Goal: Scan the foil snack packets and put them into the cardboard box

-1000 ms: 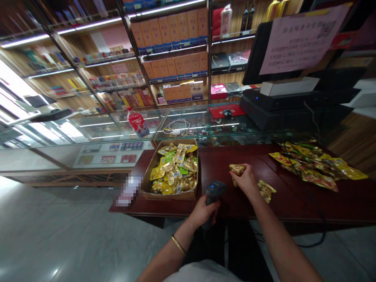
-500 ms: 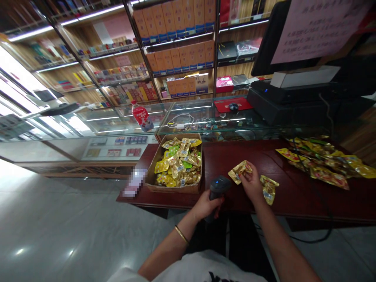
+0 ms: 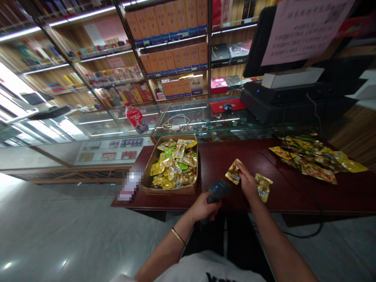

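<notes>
Shop interior. Back: wood-backed shelving point(image 3: 209, 55) in dark uprights, tiers lit by white strip lights point(image 3: 82, 16). Before it, glass display counters point(image 3: 111, 128), tops crossed by bright linear reflections. Nearer: dark red table point(image 3: 213, 156), polished surface. Right side: wood-grained panel point(image 3: 349, 127). Floor point(image 3: 73, 231): grey, smooth, glare spots lower left. Left edge: overexposed bright area point(image 3: 7, 84); window or doorway, cannot tell.

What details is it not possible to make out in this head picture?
All in the head view:
Handle of the scanner: mostly hidden by the left grip.
Print on the gold packet at the right grip: too small.
Lower layers in the carton: covered by upper packets.
Pink sheet: small lines blurred, top edge cut off.
</notes>
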Demonstrator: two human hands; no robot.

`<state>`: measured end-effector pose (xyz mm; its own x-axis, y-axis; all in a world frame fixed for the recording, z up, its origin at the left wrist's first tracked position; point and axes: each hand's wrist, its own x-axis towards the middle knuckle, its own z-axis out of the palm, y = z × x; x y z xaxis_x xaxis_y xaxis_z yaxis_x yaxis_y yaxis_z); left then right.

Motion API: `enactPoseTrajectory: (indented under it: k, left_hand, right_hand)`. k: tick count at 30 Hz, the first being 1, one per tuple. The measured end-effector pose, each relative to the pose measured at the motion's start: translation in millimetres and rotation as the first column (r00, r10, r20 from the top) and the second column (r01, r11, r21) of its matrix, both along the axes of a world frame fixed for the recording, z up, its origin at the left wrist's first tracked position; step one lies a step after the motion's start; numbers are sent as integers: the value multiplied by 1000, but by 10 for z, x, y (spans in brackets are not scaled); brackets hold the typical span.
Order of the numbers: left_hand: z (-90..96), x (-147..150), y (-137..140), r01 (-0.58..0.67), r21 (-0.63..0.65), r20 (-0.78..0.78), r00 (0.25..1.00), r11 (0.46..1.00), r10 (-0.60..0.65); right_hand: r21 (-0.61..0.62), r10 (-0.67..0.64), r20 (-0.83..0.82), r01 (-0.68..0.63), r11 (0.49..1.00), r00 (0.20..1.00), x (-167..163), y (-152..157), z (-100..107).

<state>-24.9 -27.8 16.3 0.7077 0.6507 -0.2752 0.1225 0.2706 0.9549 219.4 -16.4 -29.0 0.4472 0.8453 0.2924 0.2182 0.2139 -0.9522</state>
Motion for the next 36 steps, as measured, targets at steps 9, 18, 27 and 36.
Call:
enactPoseTrajectory:
  k: [9,18,27,36]
  left_hand:
    - [21,16,-16,-24,-2,-24,999,1000,24]
    - [19,82,-85,-190,-5,37,981,982,190]
    - [-54,101,-78,-224,-34,34,974,974,226]
    - [-25,78,-77,-218,-50,56,974,975,221]
  right_hand:
    - [-53,-42,18,43,998,999,-28,-14,76]
    - [-123,-170,-271,141,982,947,-97,42,244]
    - [73,354,-229,-347,935,907,-1020,1018,1158]
    - [-241,-53,668,283,928,742,-211,103,556]
